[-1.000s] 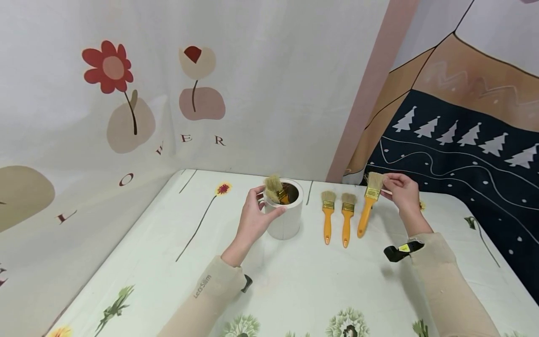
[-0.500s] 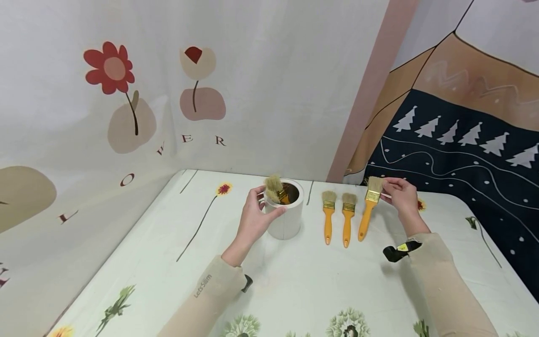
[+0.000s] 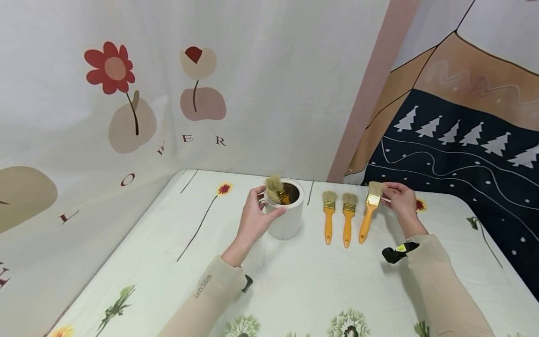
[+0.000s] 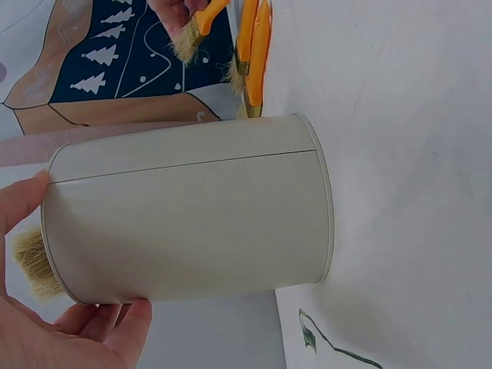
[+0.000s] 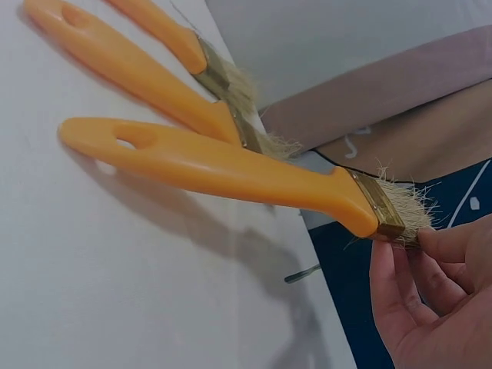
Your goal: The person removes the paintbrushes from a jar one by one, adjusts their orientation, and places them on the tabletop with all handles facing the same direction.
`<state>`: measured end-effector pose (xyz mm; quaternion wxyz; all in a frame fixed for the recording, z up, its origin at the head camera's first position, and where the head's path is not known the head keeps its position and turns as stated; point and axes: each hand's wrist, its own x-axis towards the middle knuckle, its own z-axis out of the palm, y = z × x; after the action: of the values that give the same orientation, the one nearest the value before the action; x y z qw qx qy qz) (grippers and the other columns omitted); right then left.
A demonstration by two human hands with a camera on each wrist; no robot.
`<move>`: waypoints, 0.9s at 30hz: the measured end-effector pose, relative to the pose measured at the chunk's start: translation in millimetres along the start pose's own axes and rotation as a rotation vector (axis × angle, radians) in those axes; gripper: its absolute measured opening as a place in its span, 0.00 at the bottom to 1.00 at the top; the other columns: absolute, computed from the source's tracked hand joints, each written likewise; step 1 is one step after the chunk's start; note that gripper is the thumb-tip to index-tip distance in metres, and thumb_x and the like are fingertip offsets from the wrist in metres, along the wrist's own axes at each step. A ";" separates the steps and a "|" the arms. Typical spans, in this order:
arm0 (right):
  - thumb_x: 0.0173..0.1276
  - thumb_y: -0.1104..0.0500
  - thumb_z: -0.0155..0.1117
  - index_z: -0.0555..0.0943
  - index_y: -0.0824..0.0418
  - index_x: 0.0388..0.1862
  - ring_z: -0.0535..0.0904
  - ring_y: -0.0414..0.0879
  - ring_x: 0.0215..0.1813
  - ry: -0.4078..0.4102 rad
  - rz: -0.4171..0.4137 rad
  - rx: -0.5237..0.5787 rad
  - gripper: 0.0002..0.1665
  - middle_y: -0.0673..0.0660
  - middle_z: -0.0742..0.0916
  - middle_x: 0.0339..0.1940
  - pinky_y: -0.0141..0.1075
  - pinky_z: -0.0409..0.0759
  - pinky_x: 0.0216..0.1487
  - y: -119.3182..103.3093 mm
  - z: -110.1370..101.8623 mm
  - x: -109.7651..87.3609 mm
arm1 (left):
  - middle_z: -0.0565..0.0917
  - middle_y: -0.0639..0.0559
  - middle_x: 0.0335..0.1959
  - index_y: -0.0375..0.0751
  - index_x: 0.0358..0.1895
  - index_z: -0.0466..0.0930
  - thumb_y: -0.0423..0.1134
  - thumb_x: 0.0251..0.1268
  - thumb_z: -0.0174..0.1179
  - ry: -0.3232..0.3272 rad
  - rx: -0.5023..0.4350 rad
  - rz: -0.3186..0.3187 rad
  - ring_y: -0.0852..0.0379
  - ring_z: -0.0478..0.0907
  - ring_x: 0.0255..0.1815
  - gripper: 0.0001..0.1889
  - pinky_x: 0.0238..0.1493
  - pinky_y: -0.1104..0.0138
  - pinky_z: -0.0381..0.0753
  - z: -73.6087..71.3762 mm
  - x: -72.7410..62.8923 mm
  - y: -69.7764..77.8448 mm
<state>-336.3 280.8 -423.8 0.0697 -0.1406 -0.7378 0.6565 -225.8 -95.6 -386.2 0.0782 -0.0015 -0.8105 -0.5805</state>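
Note:
A white cylindrical can [image 3: 284, 224] stands on the table, and my left hand [image 3: 254, 217] grips it near the rim, thumb in front and fingers at the left side. Paintbrushes [image 3: 273, 185] lean inside the can with bristles up; how many is hard to tell. My right hand [image 3: 400, 201] pinches the bristles of a paintbrush [image 3: 369, 210] with an orange handle, its bristle end raised. In the right wrist view that brush's handle [image 5: 207, 165] slants above the tabletop, casting a shadow. Two similar paintbrushes [image 3: 328, 215] lie side by side just left of it, bristles away from me.
The table is covered by a white cloth [image 3: 286, 285] printed with flowers. Behind it hangs a pale curtain [image 3: 273, 93] with flower prints, and at the right a dark cloth [image 3: 455, 154] with tree prints. The table's far edge runs close behind the can and brushes.
My right hand has lowered slightly toward me with the paintbrush, bringing it nearer the tabletop. My left hand and the can have stayed in place.

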 end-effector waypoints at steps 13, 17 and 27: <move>0.76 0.61 0.55 0.77 0.62 0.56 0.77 0.27 0.29 0.026 0.055 -0.134 0.13 0.33 0.79 0.23 0.21 0.85 0.35 3.9 6.2 -0.8 | 0.64 0.40 0.75 0.35 0.72 0.58 0.39 0.58 0.72 -0.001 -0.013 0.001 0.41 0.64 0.75 0.42 0.77 0.52 0.68 -0.2 0.5 0.8; 0.77 0.59 0.55 0.78 0.59 0.55 0.77 0.28 0.30 0.025 0.090 -0.141 0.12 0.34 0.79 0.25 0.21 0.85 0.35 6.1 6.5 -0.3 | 0.64 0.40 0.74 0.35 0.72 0.58 0.39 0.58 0.72 0.003 -0.014 0.003 0.41 0.64 0.75 0.42 0.77 0.52 0.68 -0.1 0.7 0.7; 0.77 0.57 0.55 0.76 0.60 0.62 0.77 0.29 0.31 0.023 0.144 -0.179 0.18 0.36 0.78 0.27 0.20 0.85 0.35 14.7 6.6 4.7 | 0.64 0.40 0.75 0.35 0.72 0.58 0.39 0.58 0.72 0.007 -0.012 -0.012 0.41 0.64 0.75 0.42 0.77 0.53 0.68 0.1 0.3 1.5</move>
<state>-341.0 277.5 -439.6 0.0179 -0.2066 -0.7805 0.5897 -226.0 -95.0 -384.8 0.0775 0.0049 -0.8066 -0.5859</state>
